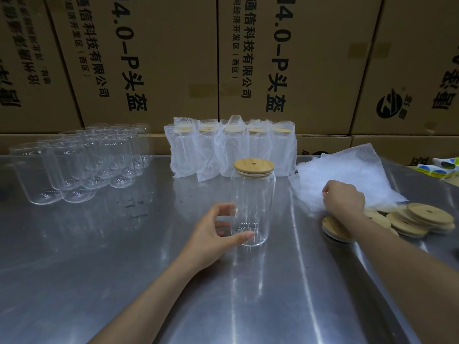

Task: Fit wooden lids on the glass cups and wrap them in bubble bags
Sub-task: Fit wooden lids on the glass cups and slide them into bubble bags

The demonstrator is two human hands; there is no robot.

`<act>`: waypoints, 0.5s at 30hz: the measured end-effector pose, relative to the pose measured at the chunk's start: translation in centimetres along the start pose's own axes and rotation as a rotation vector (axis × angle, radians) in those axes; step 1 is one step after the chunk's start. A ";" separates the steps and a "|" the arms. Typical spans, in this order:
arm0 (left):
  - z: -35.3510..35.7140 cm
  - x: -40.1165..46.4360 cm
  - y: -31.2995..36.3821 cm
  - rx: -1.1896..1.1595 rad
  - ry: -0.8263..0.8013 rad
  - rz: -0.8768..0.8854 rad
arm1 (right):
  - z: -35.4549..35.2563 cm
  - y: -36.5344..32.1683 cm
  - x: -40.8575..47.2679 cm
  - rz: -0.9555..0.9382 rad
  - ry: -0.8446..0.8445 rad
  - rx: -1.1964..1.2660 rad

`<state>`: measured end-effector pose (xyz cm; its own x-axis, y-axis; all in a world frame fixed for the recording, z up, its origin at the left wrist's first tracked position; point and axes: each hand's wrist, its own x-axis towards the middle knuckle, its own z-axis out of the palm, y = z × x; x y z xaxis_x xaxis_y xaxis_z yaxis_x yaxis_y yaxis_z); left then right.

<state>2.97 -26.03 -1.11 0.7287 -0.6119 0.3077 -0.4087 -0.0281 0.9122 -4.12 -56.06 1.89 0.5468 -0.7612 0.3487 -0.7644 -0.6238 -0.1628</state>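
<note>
A clear glass cup stands upright in the middle of the steel table, with a round wooden lid seated on its mouth. My left hand curls around the cup's lower part, thumb across the front near the base. My right hand reaches to the stack of bubble bags at the right, its fingers curled onto the near edge of the top bag. Loose wooden lids lie in a pile by my right wrist.
Several bare glass cups stand grouped at the back left. Several wrapped, lidded cups line up at the back centre. Cardboard boxes form a wall behind the steel table. A roll of stickers lies at far right.
</note>
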 end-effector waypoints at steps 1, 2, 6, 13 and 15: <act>0.0 0.0 0.0 -0.003 -0.003 0.001 | 0.0 0.0 -0.1 0.003 0.048 0.023; 0.0 0.0 0.1 -0.005 -0.006 0.003 | -0.1 -0.1 -0.1 0.005 0.097 0.057; 0.0 -0.1 0.2 0.003 -0.005 -0.007 | -1.1 -0.4 -0.1 0.015 0.302 0.277; 0.0 -0.2 0.4 0.024 -0.003 -0.005 | -6.0 -3.2 -1.1 -0.172 0.520 0.771; 0.0 -0.4 0.7 0.007 0.005 -0.012 | -7.9 -4.7 -2.0 -0.243 0.594 0.850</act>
<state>2.41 -25.83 -0.59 0.7364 -0.6075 0.2976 -0.4036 -0.0414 0.9140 -4.29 -50.26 9.21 0.2225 -0.5344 0.8154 -0.0421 -0.8409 -0.5396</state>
